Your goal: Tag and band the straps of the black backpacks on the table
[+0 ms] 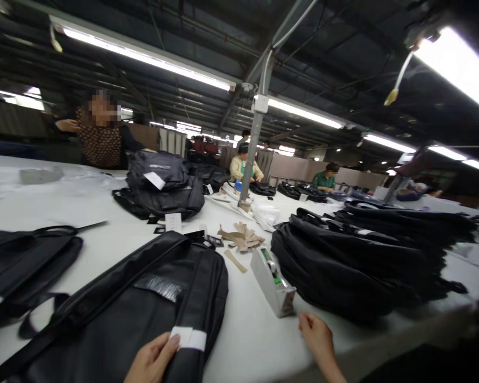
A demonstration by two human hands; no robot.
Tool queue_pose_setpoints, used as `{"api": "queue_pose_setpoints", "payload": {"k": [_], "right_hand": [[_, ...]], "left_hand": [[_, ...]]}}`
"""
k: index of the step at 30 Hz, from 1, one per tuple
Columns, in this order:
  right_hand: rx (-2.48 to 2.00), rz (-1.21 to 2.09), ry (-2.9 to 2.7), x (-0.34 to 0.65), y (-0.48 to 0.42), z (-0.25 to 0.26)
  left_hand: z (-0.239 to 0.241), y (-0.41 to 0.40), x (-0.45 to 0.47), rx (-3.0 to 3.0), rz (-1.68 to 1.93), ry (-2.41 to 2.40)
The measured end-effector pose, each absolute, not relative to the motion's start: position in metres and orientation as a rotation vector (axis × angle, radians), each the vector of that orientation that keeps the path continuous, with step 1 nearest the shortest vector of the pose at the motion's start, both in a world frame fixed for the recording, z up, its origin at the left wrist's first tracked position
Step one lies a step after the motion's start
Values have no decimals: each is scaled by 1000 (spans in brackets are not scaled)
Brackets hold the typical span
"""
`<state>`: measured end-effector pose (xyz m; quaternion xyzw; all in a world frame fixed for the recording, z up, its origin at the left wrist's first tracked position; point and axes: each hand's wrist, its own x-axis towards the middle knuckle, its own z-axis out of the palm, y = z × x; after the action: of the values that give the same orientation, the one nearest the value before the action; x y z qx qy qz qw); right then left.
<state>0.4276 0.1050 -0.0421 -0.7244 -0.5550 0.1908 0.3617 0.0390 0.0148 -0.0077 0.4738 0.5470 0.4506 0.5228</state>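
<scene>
A black backpack (115,314) lies strap side up on the white table in front of me. One shoulder strap (193,300) has a white paper band (198,340) around it. My left hand (155,359) pinches the end of that band between thumb and fingers. To the right stands a grey tape dispenser (268,284) with green parts inside. My right hand (317,338) is just beyond its near end, fingers curled together. Whatever they hold, if anything, is too small to make out.
Stacked black backpacks (343,260) fill the right side. More bags (159,183) sit beyond mine, and another backpack (27,260) is at left. Brown paper strips (241,236) lie near a metal post (253,143). A co-worker (99,138) stands across the table; others work farther back.
</scene>
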Motion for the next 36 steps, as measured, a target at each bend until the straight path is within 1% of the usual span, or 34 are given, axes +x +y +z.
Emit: {"api": "queue_pose_setpoints", "payload": {"k": [2,7,10,12,15,19,25,30,34,36], "right_hand": [[-1769,655,-1509,405,91,-29],[-1241,1288,-1766,308,57,35],[-1055,1466,-1833,256,49,56],[-1038,1481,-1881,234,51,54],[-1152,1424,-1943,216,60,40],[-1326,1320,-1970,207,65,31],[-1380,1233,-2013,203,65,31],[-1421,1304,-1834,203,63,17],[-1508,1188,-1684,208,62,2],[-1488,1238,-1617,208,62,-7]], "left_hand": [[-4,11,47,1196,1121,1347],[2,6,61,1266,1167,1494],[4,2,63,1284,1179,1491],[4,-1,63,1310,1190,1480],[3,-2,62,1342,1212,1484],[-1,0,61,1360,1207,1487],[-2,10,60,1300,1146,1464],[0,10,60,1208,1179,1382],[-1,13,56,1074,1293,1204],[-6,18,56,984,1330,1090]]}}
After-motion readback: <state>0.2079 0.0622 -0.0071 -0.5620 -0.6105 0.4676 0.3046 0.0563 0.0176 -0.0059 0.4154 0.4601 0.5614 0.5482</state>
